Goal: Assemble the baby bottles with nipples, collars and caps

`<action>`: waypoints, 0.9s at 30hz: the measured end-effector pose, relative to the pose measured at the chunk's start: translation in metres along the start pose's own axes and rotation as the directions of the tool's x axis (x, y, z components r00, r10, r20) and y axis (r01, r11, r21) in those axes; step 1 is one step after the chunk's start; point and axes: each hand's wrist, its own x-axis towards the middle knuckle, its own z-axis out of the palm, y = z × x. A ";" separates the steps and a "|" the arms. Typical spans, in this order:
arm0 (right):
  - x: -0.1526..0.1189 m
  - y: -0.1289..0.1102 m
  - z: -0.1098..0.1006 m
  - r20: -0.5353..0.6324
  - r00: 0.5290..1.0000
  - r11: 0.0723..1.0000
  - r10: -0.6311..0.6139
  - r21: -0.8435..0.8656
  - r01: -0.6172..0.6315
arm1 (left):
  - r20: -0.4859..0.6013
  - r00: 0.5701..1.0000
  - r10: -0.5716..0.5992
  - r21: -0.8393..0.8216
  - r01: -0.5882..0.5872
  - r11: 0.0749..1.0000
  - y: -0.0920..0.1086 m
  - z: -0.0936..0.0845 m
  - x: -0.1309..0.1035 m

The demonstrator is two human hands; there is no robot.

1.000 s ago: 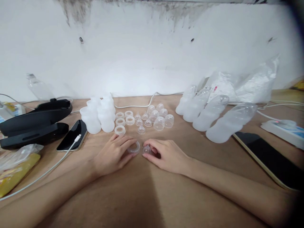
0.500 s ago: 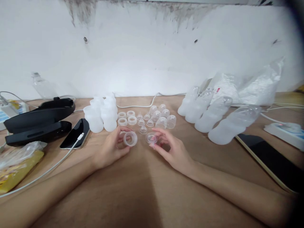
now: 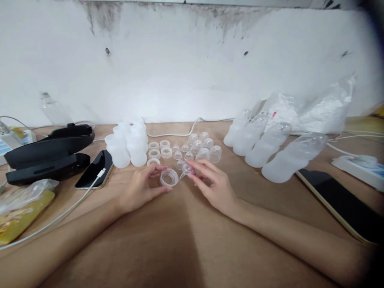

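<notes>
Two hands work close together over the table (image 3: 135,244). Thumb and fingers of the left hand (image 3: 142,185) are bent into a wide C, gripping a clear ring (image 3: 163,178) by its left side, with its round opening facing up and toward the viewer. Just beside it, the right hand (image 3: 211,185) has its thumb and fingertips nearly together, pinching a clear nipple (image 3: 189,169) by its base; the nipple lies tilted, its tip pointing left and down at the ring. Whether tip and ring touch, I cannot tell.

Right behind them, five rings (image 3: 166,155) sit on the table, the nearest partly hidden by the left fingers. Next to these stand five nipples (image 3: 178,156), tips up, then six dome caps (image 3: 215,154). Farther left is a cluster of white bottles (image 3: 138,154); farther right, four capped bottles (image 3: 288,164) form a slanting row.

Beyond the bottles, a phone (image 3: 90,172) with a cable plug (image 3: 102,173) over it lies near a black case (image 3: 48,146) on the left, and a larger phone (image 3: 339,204) on the right.
</notes>
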 end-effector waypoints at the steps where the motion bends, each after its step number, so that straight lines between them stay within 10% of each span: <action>1: 0.000 0.000 0.000 -0.002 1.000 0.999 -0.030 -0.013 0.030 | 0.007 1.000 -0.010 -0.007 0.010 1.000 0.001 0.000 0.000; 10: -0.008 0.000 0.002 0.017 0.989 0.976 -0.147 -0.161 0.148 | 0.061 0.998 0.034 0.043 -0.037 0.998 0.005 -0.002 -0.002; 21: -0.005 -0.004 -0.001 0.181 0.853 0.851 -0.490 -0.111 0.513 | 0.039 0.979 0.200 0.194 -0.204 0.960 0.007 0.005 -0.003; 27: -0.006 -0.008 0.001 0.148 0.935 0.940 -0.323 -0.062 0.335 | -0.004 0.973 0.232 0.190 -0.227 0.955 0.007 0.005 -0.004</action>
